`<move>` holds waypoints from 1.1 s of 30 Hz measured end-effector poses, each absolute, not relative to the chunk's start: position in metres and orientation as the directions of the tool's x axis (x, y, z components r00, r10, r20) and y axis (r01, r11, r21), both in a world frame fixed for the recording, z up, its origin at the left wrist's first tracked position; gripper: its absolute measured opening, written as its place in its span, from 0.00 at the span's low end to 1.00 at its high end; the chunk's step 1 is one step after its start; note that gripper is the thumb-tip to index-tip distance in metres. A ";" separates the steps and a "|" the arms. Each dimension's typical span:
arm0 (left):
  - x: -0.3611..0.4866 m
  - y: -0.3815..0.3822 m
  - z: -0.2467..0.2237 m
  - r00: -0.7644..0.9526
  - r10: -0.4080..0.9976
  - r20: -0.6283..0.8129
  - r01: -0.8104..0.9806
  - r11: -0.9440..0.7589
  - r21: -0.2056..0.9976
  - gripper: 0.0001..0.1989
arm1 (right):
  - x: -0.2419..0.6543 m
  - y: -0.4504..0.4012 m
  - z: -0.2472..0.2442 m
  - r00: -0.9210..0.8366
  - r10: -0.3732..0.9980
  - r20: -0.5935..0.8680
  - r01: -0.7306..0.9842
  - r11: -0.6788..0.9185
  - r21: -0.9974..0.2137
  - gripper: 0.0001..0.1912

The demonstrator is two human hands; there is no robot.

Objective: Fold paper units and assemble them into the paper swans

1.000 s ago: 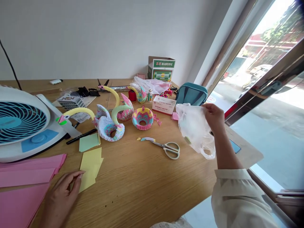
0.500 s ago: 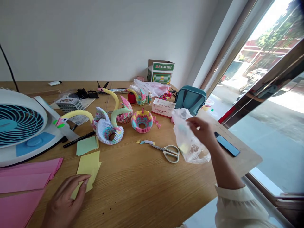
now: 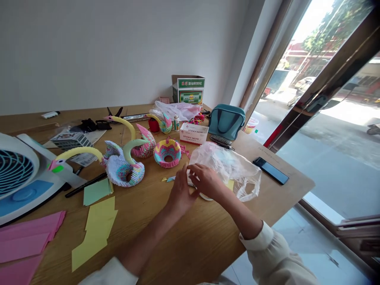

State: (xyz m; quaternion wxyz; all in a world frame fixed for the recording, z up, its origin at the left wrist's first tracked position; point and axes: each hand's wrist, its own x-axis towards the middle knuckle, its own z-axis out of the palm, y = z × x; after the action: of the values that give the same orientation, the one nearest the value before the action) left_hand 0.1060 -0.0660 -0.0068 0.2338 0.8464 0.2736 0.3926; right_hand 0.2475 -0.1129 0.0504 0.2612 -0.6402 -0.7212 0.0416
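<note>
A crinkled, clear plastic bag [image 3: 227, 168] lies slumped at centre right of the frame on the wood-grain tabletop [image 3: 192, 245], its thin film puckered and its looped handle trailing to the right. Both forearms reach in from the bottom edge, elbows wide, bare wrists angled inward and cream cuffs showing. The right hand [image 3: 206, 181] lies across the bag's near edge, fingers half-curled and pointing left. The left hand [image 3: 181, 194] stands more upright just beside it, its fingers also partly bent, with the fingertips [image 3: 187, 169] at the film. Neither hand is spread flat, but whether either is actually gripping the plastic cannot be told. A pale, rounded edge [image 3: 204, 196] shows beneath the hands, too hidden to identify. Above them sit a cardboard sticky-note box [image 3: 194, 133] and a bowl-shaped paper-unit origami piece [image 3: 168, 154]. A black smartphone [image 3: 270, 170] lies to the right of the bag.
</note>
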 end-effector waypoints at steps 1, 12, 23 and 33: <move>0.122 -0.060 -0.001 0.498 0.665 0.557 0.269 -0.729 0.629 0.30 | 0.252 -0.114 0.056 -0.048 0.937 0.345 0.895 0.193 -0.401 0.14; 0.178 -0.030 0.044 0.289 0.903 0.318 0.155 -0.372 0.915 0.14 | 0.330 -0.182 0.041 0.104 0.945 0.311 0.892 0.050 -0.449 0.13; 0.166 -0.031 0.038 0.356 0.879 0.318 0.099 -0.374 0.922 0.18 | 0.381 -0.159 0.045 0.336 0.823 0.459 0.848 -0.051 -0.528 0.31; 0.151 -0.043 0.039 0.473 0.794 0.382 0.100 -0.479 0.872 0.15 | 0.370 -0.152 0.056 0.352 0.794 0.495 0.836 -0.030 -0.547 0.30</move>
State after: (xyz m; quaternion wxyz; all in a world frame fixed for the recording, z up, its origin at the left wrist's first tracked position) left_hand 0.1514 -0.0433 0.0385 0.4147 0.7513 0.2973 0.4186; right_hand 0.3699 -0.1518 0.0562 0.4023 -0.7171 -0.5685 -0.0263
